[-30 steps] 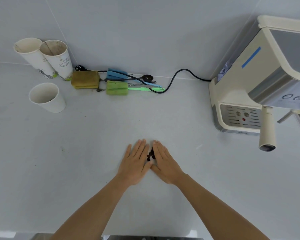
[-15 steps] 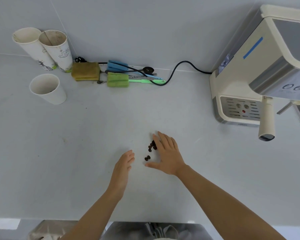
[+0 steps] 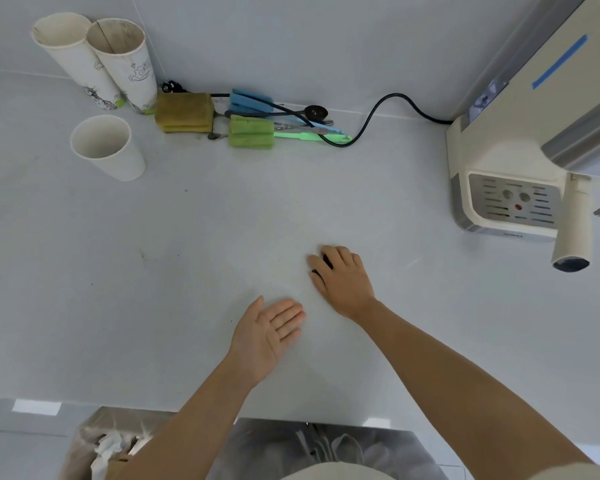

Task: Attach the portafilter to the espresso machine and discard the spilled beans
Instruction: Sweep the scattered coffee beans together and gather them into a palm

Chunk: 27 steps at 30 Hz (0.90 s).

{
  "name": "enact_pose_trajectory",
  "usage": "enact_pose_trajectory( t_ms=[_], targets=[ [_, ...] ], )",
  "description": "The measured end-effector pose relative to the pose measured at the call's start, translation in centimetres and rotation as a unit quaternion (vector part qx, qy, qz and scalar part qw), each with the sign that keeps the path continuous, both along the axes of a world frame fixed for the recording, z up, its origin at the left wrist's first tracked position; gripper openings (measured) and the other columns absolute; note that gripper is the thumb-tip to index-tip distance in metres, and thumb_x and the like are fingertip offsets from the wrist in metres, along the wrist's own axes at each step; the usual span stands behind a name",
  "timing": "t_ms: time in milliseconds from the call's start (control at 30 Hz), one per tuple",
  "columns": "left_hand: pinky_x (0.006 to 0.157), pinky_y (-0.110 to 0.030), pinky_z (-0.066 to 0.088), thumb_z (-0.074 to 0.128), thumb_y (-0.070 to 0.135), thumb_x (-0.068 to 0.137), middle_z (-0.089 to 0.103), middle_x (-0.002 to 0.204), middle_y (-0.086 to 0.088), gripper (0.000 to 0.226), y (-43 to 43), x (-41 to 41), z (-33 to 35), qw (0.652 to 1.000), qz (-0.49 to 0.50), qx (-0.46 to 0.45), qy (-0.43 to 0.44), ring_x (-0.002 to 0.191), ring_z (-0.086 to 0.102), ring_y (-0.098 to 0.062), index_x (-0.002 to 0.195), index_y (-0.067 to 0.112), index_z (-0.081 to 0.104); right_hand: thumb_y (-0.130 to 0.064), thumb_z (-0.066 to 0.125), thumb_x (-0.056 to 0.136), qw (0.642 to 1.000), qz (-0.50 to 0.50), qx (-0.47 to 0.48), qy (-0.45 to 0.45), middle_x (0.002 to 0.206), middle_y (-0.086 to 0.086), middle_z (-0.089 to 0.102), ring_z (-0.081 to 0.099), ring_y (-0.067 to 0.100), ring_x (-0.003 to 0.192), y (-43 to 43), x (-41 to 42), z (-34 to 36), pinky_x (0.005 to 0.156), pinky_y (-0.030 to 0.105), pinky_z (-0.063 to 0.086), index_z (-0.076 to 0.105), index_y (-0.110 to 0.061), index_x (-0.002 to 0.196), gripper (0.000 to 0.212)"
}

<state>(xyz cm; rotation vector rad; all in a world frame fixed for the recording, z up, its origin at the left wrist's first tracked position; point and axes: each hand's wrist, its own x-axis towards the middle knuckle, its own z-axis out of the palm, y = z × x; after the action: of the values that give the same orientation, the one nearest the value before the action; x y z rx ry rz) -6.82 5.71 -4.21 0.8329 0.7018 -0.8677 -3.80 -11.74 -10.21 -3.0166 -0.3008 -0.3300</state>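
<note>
right hand [image 3: 343, 282]: palm down on the counter [image 3: 187, 271], fingers [image 3: 340, 254] curled and close together, cupped over the beans [image 3: 326, 261]; only a dark bean or two peeps out under the fingertips, so whether any are truly pinched i cannot tell; the curl looks meant to rake them toward the counter's near edge
left hand [image 3: 267, 336]: palm turned up, fingers straight and lightly together, nothing in it; it lies nearer the edge than the right fingers, likely held as a scoop for the beans to be swept into
bin [image 3: 125, 445]: below the counter edge, under the left forearm, lined and holding crumpled paper; probably where the beans will go
portafilter [image 3: 572, 233]: well off to the right of the right fingers; its cream handle sticks out from the front of the espresso machine [image 3: 499, 161], so it seems to be seated already, though the lock itself is hidden
cups [image 3: 101, 71]: three paper cups far beyond the left fingers, two printed ones leaning at the wall, one plain one standing apart
sponges and brushes [image 3: 250, 133]: by the wall, with the black power cord [image 3: 378, 109] looping over them
writing: a small word on the machine's base, too blurred to read; the cup print is not legible; a blue tape strip on the machine's side bears no words
</note>
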Motion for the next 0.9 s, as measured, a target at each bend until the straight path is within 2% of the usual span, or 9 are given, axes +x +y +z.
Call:
enact_pose_trajectory(
  t_ms=[67,233,300,367,500,633,700,800,900],
  targets=[
    [0.103,-0.038,0.032,0.019,0.039,0.098,0.04,0.144,-0.021,0.059,-0.1,0.3,-0.1,1.0,0.009,-0.013,0.009,0.134,0.037,-0.03,0.135,-0.003,0.038,-0.028,0.037,0.083,1.0,0.014,-0.006,-0.021,0.089,0.004,0.068,0.041,0.02,0.087,-0.2,0.3,-0.4,0.064,0.027,0.051,0.054,-0.016,0.091,0.022],
    [0.104,-0.039,0.03,0.019,0.037,0.098,0.038,0.145,-0.022,0.06,-0.4,1.5,-0.2,0.999,0.025,-0.032,0.014,0.136,0.035,-0.032,0.136,-0.005,0.036,-0.013,0.043,0.083,0.996,0.061,0.016,-0.056,0.072,0.01,0.065,0.06,0.026,0.065,-0.6,1.2,-1.3,0.056,0.029,0.053,0.057,-0.007,0.075,0.017],
    [0.103,-0.038,0.03,0.019,0.037,0.098,0.037,0.146,-0.023,0.06,-0.5,2.1,-0.2,0.999,0.029,-0.033,0.013,0.136,0.034,-0.032,0.136,-0.005,0.036,-0.014,0.041,0.09,0.993,0.083,0.026,-0.075,0.067,0.01,0.063,0.059,0.025,0.06,-0.9,1.6,-1.5,0.054,0.028,0.052,0.052,-0.008,0.074,0.021],
    [0.103,-0.039,0.031,0.019,0.037,0.098,0.037,0.146,-0.023,0.06,-0.7,2.5,-0.2,0.999,0.032,-0.034,0.012,0.136,0.034,-0.032,0.136,-0.006,0.036,-0.018,0.031,0.096,0.991,0.091,0.013,-0.098,0.06,0.007,0.061,0.056,0.021,0.052,-1.1,2.0,-1.5,0.046,0.025,0.045,0.047,-0.011,0.07,0.031],
    [0.102,-0.038,0.031,0.018,0.038,0.098,0.037,0.146,-0.022,0.06,-1.2,3.2,-0.4,0.999,0.025,-0.036,0.013,0.136,0.034,-0.032,0.136,-0.005,0.036,-0.021,0.028,0.096,0.99,0.081,0.001,-0.118,0.044,0.002,0.052,0.048,0.016,0.038,-1.0,2.7,-1.1,0.033,0.019,0.034,0.048,-0.012,0.049,0.053],
    [0.102,-0.039,0.031,0.018,0.038,0.098,0.037,0.146,-0.022,0.06,-1.7,3.7,-0.9,0.999,0.006,-0.035,0.014,0.136,0.034,-0.032,0.136,-0.006,0.035,-0.023,0.029,0.096,0.989,0.065,-0.013,-0.132,0.036,-0.003,0.047,0.043,0.012,0.032,-1.0,2.7,-1.1,0.031,0.015,0.026,0.044,-0.017,0.039,0.059],
    [0.103,-0.039,0.031,0.018,0.038,0.098,0.036,0.146,-0.023,0.061,-1.8,3.8,-1.1,0.999,-0.008,-0.033,0.013,0.137,0.034,-0.032,0.137,-0.006,0.034,-0.02,0.035,0.093,0.989,0.056,-0.017,-0.138,0.034,-0.004,0.045,0.041,0.011,0.03,-1.0,2.7,-1.1,0.031,0.014,0.022,0.042,-0.018,0.037,0.057],
    [0.103,-0.039,0.031,0.018,0.038,0.098,0.036,0.147,-0.023,0.061,-2.0,4.1,-1.3,0.999,-0.021,-0.03,0.014,0.137,0.033,-0.032,0.137,-0.006,0.033,-0.017,0.057,0.073,0.99,0.047,-0.036,-0.127,0.031,-0.004,0.042,0.038,0.011,0.026,-0.9,2.7,-1.0,0.032,0.011,0.021,0.041,-0.019,0.035,0.042],
    [0.103,-0.04,0.031,0.018,0.038,0.098,0.035,0.147,-0.024,0.061,-2.1,4.4,-1.5,0.999,-0.018,-0.032,0.015,0.137,0.033,-0.032,0.137,-0.006,0.034,-0.018,0.065,0.065,0.992,0.037,-0.041,-0.11,0.029,-0.004,0.041,0.038,0.012,0.023,-0.9,2.7,-1.0,0.032,0.009,0.021,0.041,-0.019,0.032,0.04]
  ],
)
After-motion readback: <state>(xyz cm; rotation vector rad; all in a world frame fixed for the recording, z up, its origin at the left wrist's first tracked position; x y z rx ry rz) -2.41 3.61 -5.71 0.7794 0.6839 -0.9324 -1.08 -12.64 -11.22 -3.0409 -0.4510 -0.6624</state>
